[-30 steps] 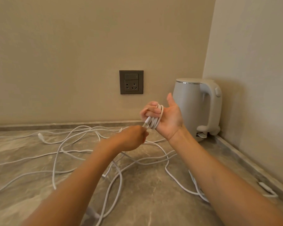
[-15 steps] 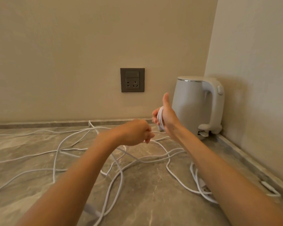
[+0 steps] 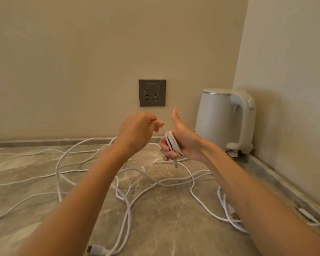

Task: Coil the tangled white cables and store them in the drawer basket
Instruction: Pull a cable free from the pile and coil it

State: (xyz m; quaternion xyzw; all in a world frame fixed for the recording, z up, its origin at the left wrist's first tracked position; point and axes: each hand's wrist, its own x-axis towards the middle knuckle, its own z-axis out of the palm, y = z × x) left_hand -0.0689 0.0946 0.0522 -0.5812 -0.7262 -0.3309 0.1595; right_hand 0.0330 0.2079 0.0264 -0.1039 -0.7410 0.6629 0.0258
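Coil [image 3: 172, 144] of white cable sits wound round curled fingers of right hand [image 3: 187, 145], thumb up; left hand [image 3: 137, 133] pinches the feed strand [image 3: 164, 129] just upper-left of it.

Two plain beige walls [image 3: 81, 52] meet in a corner at the upper right of the frame, under soft warm light. A dark grey socket [image 3: 152, 92] sits on the back wall at centre, and a white kettle [image 3: 216, 117] stands right of it in the corner. The grey-brown marbled tabletop [image 3: 164, 209] fills the lower half, with a low kerb [image 3: 44, 143] along both walls.
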